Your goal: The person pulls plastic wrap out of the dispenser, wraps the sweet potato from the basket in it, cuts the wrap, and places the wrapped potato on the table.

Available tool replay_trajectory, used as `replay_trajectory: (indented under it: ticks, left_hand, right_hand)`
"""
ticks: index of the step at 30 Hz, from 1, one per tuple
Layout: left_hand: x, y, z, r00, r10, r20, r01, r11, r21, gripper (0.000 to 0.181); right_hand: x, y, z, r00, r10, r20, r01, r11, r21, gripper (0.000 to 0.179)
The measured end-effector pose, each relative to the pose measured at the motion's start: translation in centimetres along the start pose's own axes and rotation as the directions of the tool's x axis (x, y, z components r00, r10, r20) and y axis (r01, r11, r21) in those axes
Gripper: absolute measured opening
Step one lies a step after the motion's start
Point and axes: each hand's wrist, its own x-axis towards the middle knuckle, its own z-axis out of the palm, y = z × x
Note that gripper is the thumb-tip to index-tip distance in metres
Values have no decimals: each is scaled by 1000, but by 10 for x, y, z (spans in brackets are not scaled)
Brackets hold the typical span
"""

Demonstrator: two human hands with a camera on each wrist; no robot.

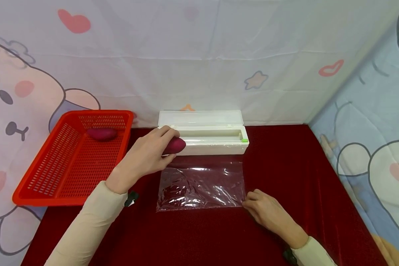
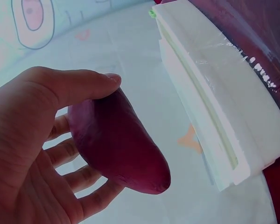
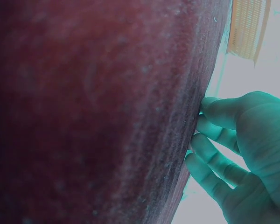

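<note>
A purple sweet potato point(image 1: 174, 145) is gripped in my left hand point(image 1: 146, 151), raised in front of the left end of a white plastic wrap dispenser point(image 1: 216, 148). In the left wrist view the thumb lies over the sweet potato point(image 2: 119, 140) and the fingers curl beneath it. A sheet of clear plastic wrap point(image 1: 203, 186) lies spread from the dispenser's front over the dark red cloth. At the sheet's near right corner, my right hand point(image 1: 269, 210) pinches the edge with thumb and fingertips. The right wrist view shows those fingertips point(image 3: 203, 105) low at the cloth, the film itself hard to make out.
A red plastic basket point(image 1: 74, 199) stands at the left, with another purple sweet potato point(image 1: 102, 133) inside. The dispenser's lid point(image 1: 199, 118) is raised at the back, and a green slider point(image 1: 244, 140) sits at its right end. A printed curtain point(image 1: 199, 74) hangs behind.
</note>
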Motion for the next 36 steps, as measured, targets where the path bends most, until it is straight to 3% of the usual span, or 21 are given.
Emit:
replay_trajectory:
  ticks: [22, 36]
  left_hand:
    - [13, 7, 25, 1000, 12, -6, -12, 997, -73, 50]
    - [27, 13, 48, 997, 74, 27, -70, 989, -130, 50]
  right_hand:
    - [-3, -2, 0, 999, 26, 30, -26, 1000, 7, 12]
    - [-1, 0, -1, 999, 25, 33, -25, 1000, 0, 11]
